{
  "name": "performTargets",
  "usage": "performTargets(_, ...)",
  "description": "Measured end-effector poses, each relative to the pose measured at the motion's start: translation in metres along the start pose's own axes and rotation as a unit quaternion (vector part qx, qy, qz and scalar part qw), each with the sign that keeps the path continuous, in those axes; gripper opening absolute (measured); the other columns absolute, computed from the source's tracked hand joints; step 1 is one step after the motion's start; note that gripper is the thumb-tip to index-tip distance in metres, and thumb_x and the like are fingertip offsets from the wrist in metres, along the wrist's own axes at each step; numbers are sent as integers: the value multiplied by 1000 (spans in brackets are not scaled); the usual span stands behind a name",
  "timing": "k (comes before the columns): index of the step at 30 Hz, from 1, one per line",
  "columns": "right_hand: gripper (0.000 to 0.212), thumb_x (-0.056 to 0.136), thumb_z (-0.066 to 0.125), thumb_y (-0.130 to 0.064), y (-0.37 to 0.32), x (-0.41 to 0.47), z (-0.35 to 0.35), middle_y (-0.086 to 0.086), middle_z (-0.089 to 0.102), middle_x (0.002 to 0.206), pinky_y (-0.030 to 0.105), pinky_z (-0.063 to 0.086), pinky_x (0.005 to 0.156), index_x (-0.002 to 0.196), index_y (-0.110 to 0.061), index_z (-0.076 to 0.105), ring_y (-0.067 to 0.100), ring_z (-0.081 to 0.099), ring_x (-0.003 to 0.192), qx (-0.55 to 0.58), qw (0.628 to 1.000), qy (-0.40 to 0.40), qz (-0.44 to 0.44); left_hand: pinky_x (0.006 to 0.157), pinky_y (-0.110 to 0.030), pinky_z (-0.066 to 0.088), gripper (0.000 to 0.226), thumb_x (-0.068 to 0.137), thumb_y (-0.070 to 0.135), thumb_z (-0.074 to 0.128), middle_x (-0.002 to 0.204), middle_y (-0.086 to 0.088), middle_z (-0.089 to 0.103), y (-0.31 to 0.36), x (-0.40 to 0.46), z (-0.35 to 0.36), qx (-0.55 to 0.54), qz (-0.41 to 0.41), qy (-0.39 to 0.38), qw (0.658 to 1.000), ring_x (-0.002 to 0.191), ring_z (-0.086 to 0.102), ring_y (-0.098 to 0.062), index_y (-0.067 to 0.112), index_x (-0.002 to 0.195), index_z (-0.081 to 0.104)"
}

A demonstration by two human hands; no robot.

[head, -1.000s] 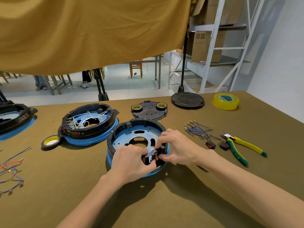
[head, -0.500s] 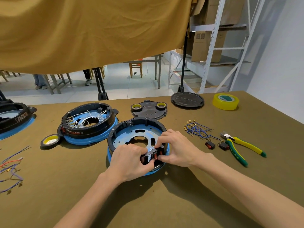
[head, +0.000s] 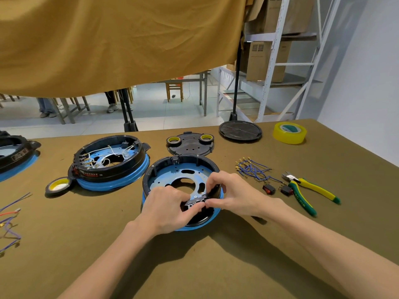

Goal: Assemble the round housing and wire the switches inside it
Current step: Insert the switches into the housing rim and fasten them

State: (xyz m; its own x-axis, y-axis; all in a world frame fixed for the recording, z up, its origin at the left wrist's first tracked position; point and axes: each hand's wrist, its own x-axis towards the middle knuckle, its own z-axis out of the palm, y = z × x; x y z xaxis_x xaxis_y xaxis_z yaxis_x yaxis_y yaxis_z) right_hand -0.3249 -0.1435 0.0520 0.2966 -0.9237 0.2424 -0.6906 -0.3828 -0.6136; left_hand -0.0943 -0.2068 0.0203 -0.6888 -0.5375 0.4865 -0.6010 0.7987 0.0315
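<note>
A round black-and-blue housing [head: 172, 169] lies in front of me on the olive table. At its near rim sits a small black switch block [head: 195, 201] with metal tabs. My left hand [head: 166, 209] pinches that block from the left, fingers curled over the rim. My right hand [head: 232, 194] pinches it from the right, thumb and fingertips on it. Two loose red-and-black switches [head: 277, 189] and a bunch of blue wires [head: 251, 168] lie to the right of the housing.
A wired housing [head: 110, 161] stands at the left with a tape roll [head: 57, 186] beside it. Behind are a black cover [head: 191, 143], a round lid [head: 240, 131] and yellow tape [head: 289, 132]. Yellow-green pliers [head: 306, 190] lie at the right, loose wires [head: 9, 223] at the far left.
Both hands stay on the switch block at the near rim; the fingers have shifted slightly and the red part of the switch is now hidden.
</note>
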Motion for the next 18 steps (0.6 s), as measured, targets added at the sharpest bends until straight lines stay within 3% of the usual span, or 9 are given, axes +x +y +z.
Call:
performTargets(7,18,85,82,-38,-3,5,-7,-14,63,95,24,50,78,91,-29,67,6,57,93,-22,1000,-14,7,48,-29,36,81,95,81,18,48,4,51,0,0,1,6,-9,-28,1000,46,47,-16,23,57,60)
performTargets(12,20,84,82,-41,-6,3,-10,-13,64,96,36,53,84,90,-28,68,6,57,93,-30,999,-18,23,51,-32,44,81,96,81,16,52,6,54,1,-2,4,13,-9,-31,999,49,51,-14,23,63,63)
performTargets(18,26,82,84,-42,-8,4,-10,-13,61,100,22,48,80,92,-33,62,3,54,96,-28,998,-43,35,51,-31,45,80,91,88,22,51,8,54,-4,-1,3,-8,-16,-41,999,50,52,-14,26,64,65)
